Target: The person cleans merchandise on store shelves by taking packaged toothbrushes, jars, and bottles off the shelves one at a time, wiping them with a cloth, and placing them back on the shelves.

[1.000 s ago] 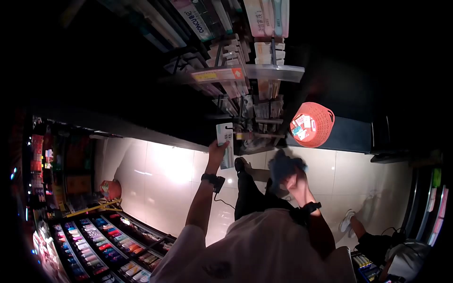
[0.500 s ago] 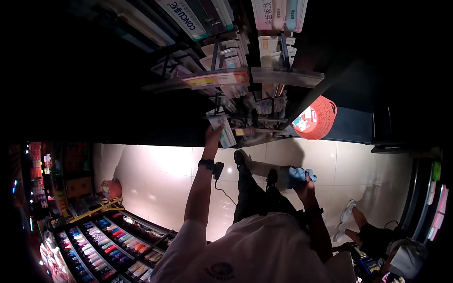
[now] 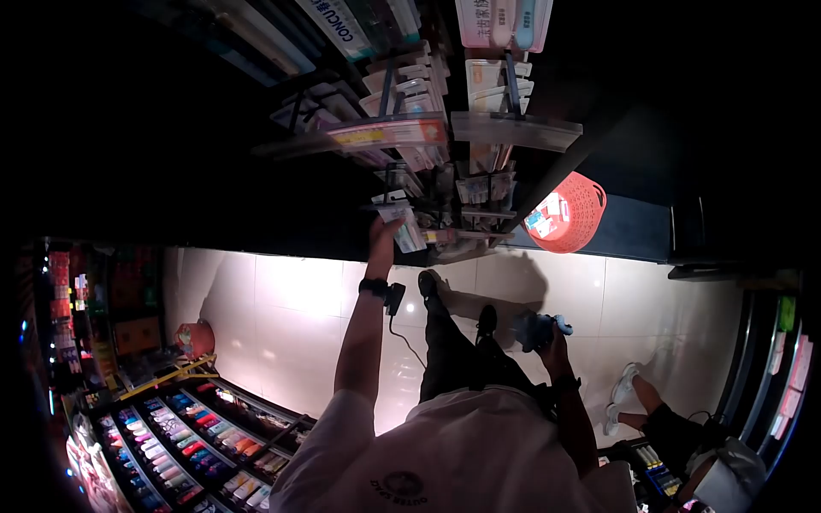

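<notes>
My left hand (image 3: 382, 240) is closed on a flat, pale carded package (image 3: 410, 234) at the lower end of the hanging display. The package is among other hung packs, and its print is too small to read. My right hand (image 3: 554, 351), away from the shelf and over the floor, grips a bunched blue cloth (image 3: 535, 332). The cloth is partly in shadow. Above my left hand, several carded packs (image 3: 410, 103) hang on hooks behind clear label strips (image 3: 517, 130).
A red perforated basket (image 3: 584, 214) with small packages stands right of the display. Another red basket (image 3: 196, 339) is at the far left, near racks of colourful bottles (image 3: 175, 445). At lower right, another person (image 3: 710, 453) is close by. Pale floor tiles (image 3: 299, 286) lie below.
The package in my left hand has shifted slightly up toward the hooks, its face tilting. My right hand has turned a little, and the blue cloth now looks darker and more bunched.
</notes>
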